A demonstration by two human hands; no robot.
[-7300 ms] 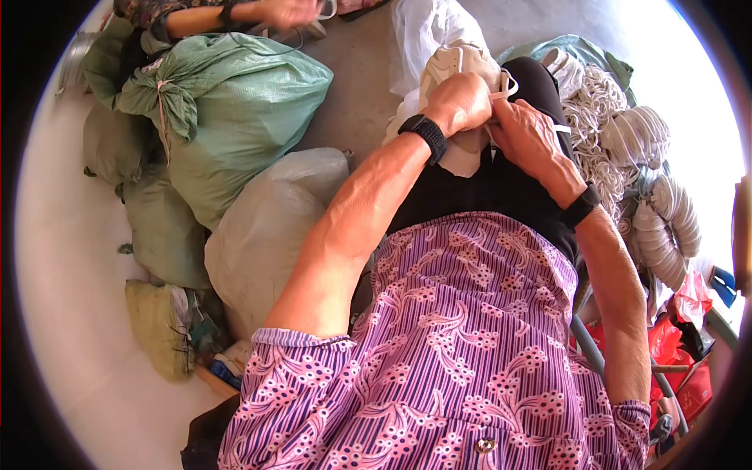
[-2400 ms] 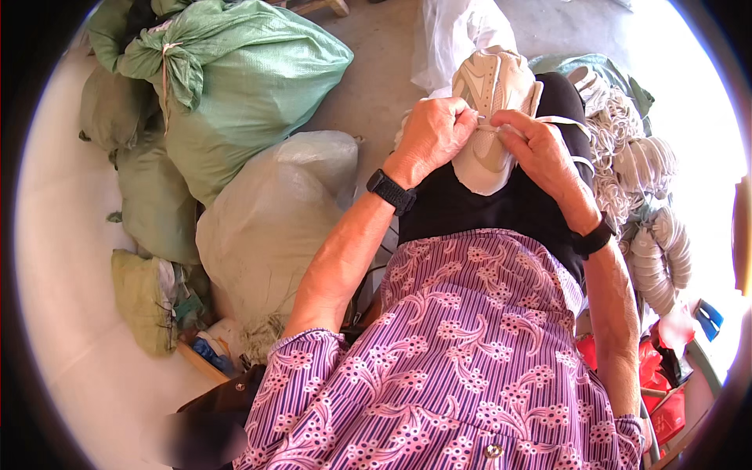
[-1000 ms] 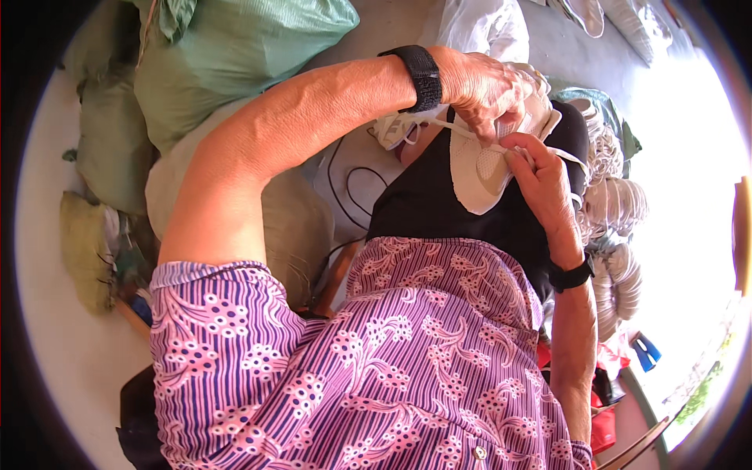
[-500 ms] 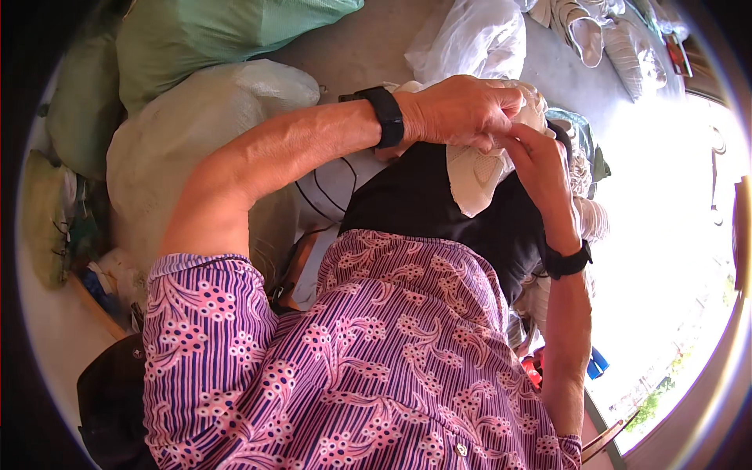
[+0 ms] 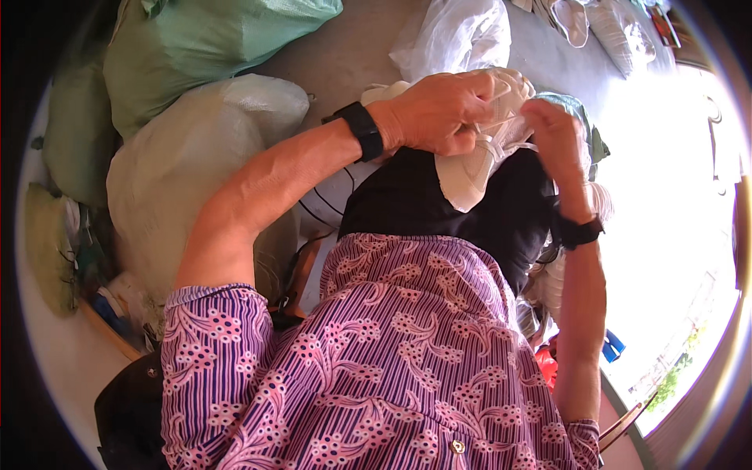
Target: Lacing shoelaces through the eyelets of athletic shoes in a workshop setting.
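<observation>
A white shoe (image 5: 470,172) rests sole-up on my black-trousered lap, toe pointing toward me. My left hand (image 5: 439,113) is closed over its upper part, fingers pinching the white lace. My right hand (image 5: 552,133) grips the other side of the shoe by the lace too. Both wrists wear black bands. The far end of the shoe is hidden under my hands.
Large stuffed sacks lie on the floor at left: a green sack (image 5: 204,47) and a pale white sack (image 5: 188,164). A white plastic bag (image 5: 462,35) sits beyond the shoe. More white shoes (image 5: 580,19) lie at the top right. Bright glare fills the right side.
My head has turned right, so the sacks slid left. Both hands stayed on the shoe, and the left hand moved further over its top.
</observation>
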